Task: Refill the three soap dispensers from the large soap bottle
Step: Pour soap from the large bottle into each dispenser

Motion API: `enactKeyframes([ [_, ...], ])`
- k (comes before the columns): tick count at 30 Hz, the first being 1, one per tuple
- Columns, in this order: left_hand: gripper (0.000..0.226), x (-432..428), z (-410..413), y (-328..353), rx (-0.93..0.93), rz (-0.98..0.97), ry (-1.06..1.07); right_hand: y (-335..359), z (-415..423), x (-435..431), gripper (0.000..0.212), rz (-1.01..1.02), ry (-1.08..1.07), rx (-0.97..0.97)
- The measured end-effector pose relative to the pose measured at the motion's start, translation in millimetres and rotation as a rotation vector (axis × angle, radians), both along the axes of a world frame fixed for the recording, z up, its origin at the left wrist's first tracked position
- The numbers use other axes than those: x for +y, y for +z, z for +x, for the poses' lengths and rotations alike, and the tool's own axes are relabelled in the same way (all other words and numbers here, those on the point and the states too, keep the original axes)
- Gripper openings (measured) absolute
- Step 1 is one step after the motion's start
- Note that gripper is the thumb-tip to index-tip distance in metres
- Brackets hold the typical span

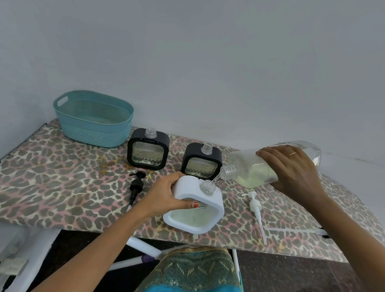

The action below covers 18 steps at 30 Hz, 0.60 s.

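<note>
Left hand (167, 193) is wrapped round the white dispenser (187, 187), thumb on its clear front, tipping it back at the near edge of the ironing board (52, 178). Right hand (288, 168) is curled over the soap bottle (250, 169), which lies almost flat, long axis running right to left, mouth just above and to the right of the dispenser's little open neck (207, 187). A thin stream of soap (216, 179) bridges the gap, and that's the whole game: mouth over neck, a narrow target. The bottle is clear soft plastic with pale yellow-green soap pooled low; the dispenser is a rounded white frame around a ribbed clear window.

Just behind stand the left black dispenser (148, 152) and the right black dispenser (200, 162), upright, necks open, the right one nearer the bottle. A black pump (136, 184) and a white pump (255, 204) lie on the leopard-print cover, and a woven-look teal basket (94, 120) sits at the far corner.
</note>
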<state>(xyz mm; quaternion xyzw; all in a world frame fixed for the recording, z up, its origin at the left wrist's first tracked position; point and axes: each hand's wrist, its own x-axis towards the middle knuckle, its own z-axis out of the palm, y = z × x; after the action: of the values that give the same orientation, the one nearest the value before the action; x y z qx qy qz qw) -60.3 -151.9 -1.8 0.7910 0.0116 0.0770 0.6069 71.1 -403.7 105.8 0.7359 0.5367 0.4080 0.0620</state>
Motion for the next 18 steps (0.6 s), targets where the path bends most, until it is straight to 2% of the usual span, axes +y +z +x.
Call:
enactKeyframes([
  [18, 0.062, -0.7, 0.2, -1.2, -0.008, 0.000, -0.002, 4.1, -1.6, 0.3, 0.064, -0.017, -0.044, 0.009],
])
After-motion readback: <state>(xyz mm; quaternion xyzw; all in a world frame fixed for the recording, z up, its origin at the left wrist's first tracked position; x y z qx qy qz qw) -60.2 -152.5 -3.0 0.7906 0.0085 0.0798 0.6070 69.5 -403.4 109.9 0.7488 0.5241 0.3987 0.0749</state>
